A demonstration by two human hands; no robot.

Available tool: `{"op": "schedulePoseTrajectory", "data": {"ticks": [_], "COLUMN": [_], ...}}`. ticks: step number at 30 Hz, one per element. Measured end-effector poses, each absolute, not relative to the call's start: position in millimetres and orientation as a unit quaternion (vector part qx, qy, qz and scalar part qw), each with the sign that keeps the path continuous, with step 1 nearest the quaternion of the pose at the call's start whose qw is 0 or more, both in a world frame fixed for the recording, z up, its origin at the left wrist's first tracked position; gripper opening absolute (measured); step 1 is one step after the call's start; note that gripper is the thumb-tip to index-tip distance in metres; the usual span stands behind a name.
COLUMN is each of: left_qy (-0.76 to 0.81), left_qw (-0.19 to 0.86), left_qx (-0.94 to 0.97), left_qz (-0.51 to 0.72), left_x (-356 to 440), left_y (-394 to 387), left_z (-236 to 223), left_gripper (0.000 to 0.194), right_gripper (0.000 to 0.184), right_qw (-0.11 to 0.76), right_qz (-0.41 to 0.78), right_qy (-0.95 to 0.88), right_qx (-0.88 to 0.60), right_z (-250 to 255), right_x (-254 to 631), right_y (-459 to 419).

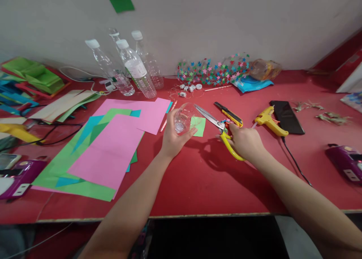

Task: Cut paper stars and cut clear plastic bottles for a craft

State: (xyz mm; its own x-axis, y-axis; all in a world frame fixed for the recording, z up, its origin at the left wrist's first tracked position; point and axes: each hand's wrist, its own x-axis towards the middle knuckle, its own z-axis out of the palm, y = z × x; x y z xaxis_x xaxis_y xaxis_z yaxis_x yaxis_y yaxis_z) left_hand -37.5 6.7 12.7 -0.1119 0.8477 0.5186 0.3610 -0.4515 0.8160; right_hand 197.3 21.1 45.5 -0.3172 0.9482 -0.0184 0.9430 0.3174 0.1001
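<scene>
Left grip (172, 136) is curling round a clear plastic cup (185, 117) at the middle of the table (181, 191), seemingly steadying its thin wall; green paper square (200, 127) is showing just right. Right grip (249, 142) is clasping yellow-handled scissors (217, 123) by the handles, probably for control, blades pointing far left.

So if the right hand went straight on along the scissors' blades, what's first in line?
Probably the cup in the left hand: the scissors point at its upper edge. Depth is unclear, so the tips might pass above or behind it.
</scene>
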Motion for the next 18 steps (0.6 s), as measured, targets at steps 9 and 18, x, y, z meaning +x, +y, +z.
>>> {"op": "schedulePoseTrajectory", "data": {"ticks": [9,18], "left_qy": [0.457,0.430], "left_qw": [0.232,0.284], "left_qx": [0.630,0.666], "left_qz": [0.583,0.539], "left_x": [-39.7,-37.8], "left_y": [7.9,4.3], "left_z": [13.1,13.1], "left_gripper": [0.061,0.063], "right_gripper": [0.061,0.072], "right_qw": [0.039,-0.007], "right_qz": [0.044,0.059], "right_qy": [0.812,0.822], "right_qx": [0.581,0.567], "right_z": [43.7,42.8], "right_x": [197.5,201.7], "right_y": [25.4,24.7]}}
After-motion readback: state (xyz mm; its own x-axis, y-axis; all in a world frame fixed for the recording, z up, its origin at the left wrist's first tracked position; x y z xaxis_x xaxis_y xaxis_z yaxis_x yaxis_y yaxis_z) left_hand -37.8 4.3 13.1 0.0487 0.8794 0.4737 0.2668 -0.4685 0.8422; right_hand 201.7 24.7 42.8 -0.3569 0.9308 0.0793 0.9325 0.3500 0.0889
